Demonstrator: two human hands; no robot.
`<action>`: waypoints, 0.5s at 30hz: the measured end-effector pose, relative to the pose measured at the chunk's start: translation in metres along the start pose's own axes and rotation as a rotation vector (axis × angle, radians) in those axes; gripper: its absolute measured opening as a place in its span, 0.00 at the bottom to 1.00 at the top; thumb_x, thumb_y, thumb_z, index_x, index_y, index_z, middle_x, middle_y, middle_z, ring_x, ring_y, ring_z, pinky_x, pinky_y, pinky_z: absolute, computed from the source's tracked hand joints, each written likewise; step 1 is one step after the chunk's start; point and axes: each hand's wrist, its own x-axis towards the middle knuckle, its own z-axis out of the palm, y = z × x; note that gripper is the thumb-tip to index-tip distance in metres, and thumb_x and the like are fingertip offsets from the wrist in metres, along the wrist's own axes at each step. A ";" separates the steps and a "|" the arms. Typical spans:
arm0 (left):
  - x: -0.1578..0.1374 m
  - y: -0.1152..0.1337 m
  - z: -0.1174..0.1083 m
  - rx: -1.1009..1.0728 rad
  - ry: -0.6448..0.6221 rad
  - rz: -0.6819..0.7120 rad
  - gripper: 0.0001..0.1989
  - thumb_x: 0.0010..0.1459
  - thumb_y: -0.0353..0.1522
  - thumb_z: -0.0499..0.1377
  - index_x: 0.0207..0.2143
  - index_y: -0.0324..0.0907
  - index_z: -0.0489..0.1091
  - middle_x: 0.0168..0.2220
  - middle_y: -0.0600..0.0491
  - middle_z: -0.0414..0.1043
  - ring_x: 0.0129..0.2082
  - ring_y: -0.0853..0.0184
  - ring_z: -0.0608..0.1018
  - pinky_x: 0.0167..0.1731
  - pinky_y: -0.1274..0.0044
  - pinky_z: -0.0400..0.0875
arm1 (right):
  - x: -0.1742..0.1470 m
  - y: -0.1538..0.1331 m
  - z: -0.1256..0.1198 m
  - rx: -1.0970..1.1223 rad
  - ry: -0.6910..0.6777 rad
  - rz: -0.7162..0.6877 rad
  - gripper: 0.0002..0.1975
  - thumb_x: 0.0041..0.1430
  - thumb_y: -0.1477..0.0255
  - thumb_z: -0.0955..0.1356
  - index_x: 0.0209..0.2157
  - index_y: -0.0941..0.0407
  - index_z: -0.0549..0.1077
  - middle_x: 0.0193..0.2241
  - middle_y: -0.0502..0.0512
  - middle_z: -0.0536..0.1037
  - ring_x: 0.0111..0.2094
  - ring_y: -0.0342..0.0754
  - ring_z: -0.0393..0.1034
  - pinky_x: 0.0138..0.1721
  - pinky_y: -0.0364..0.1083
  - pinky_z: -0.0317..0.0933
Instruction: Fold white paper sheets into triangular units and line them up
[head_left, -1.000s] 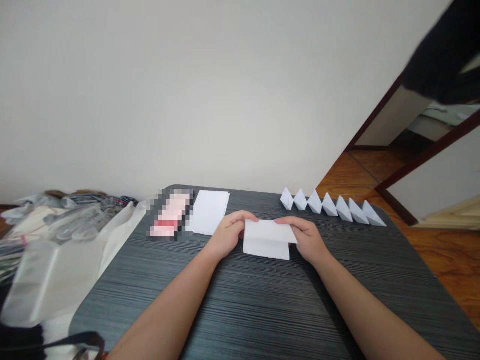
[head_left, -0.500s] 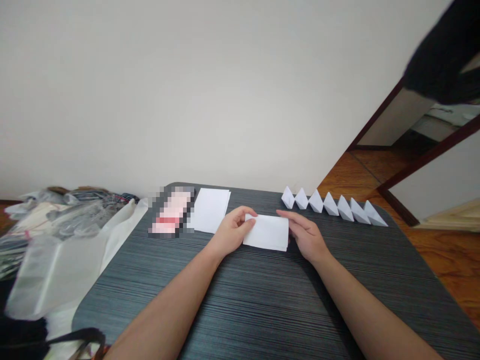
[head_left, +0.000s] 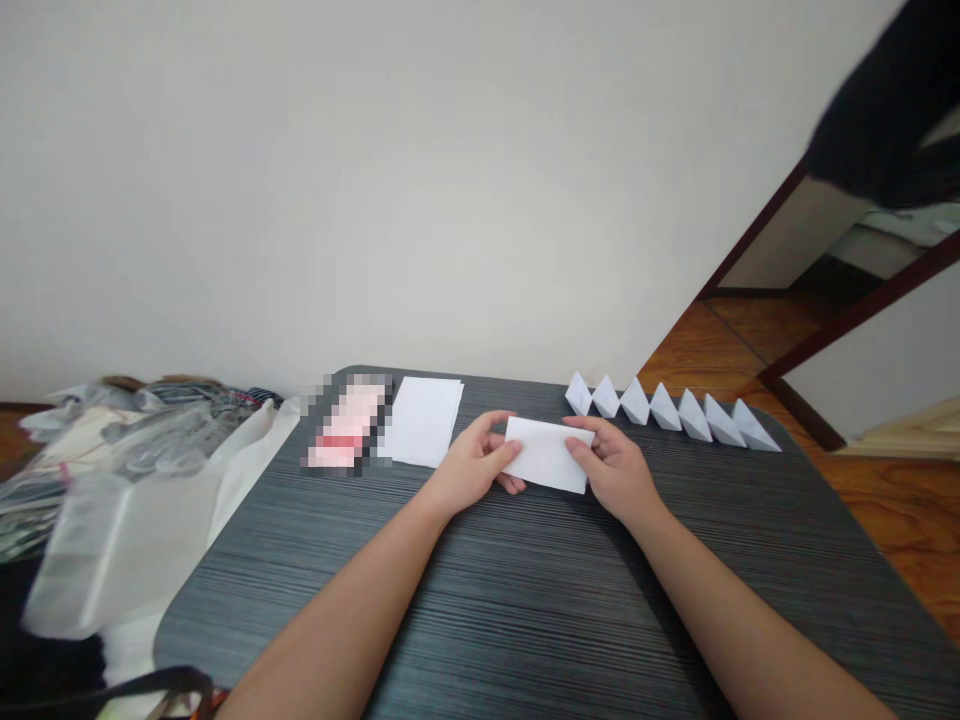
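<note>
A folded sheet of white paper (head_left: 547, 456) is held by its two short sides, slightly tilted above the dark table. My left hand (head_left: 480, 456) is closed on its left end, thumb on the front face and fingers behind. At the right end, my right hand (head_left: 613, 466) pinches it the same way, with the thumb on the face and the index finger along the top corner. The fingers behind the paper are partly hidden.
A dark wood-grain table (head_left: 480, 620) lies under my hands. Flat white sheets (head_left: 424, 418) rest at the back left beside a blurred-out pink and black object (head_left: 346, 422). Several folded paper boats (head_left: 664, 406) stand in a row at the back right. Plastic bags (head_left: 127, 530) lie left of the table.
The folded paper has moved a little right and up. My right hand, earlier at its edge with fingers stretched, now grips it with the thumb on its face.
</note>
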 end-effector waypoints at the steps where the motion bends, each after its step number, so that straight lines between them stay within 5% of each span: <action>1: 0.001 -0.001 -0.001 0.018 -0.017 -0.017 0.23 0.56 0.40 0.55 0.51 0.38 0.56 0.23 0.54 0.70 0.19 0.68 0.75 0.20 0.76 0.70 | 0.000 0.000 0.000 0.003 0.014 0.001 0.18 0.55 0.64 0.66 0.46 0.56 0.68 0.29 0.54 0.75 0.25 0.45 0.67 0.25 0.43 0.60; 6: 0.003 -0.003 -0.003 0.057 -0.029 -0.049 0.15 0.58 0.40 0.53 0.38 0.36 0.63 0.18 0.52 0.71 0.16 0.70 0.73 0.18 0.79 0.69 | 0.001 -0.001 0.000 0.030 0.031 -0.006 0.18 0.54 0.65 0.67 0.46 0.56 0.68 0.28 0.53 0.74 0.25 0.45 0.66 0.24 0.43 0.59; 15: 0.002 -0.004 -0.004 0.023 0.004 -0.042 0.13 0.57 0.39 0.55 0.37 0.36 0.63 0.19 0.52 0.72 0.17 0.70 0.74 0.19 0.79 0.70 | 0.001 0.002 0.002 0.045 0.013 -0.023 0.19 0.54 0.65 0.68 0.47 0.55 0.67 0.30 0.53 0.75 0.28 0.46 0.68 0.27 0.44 0.61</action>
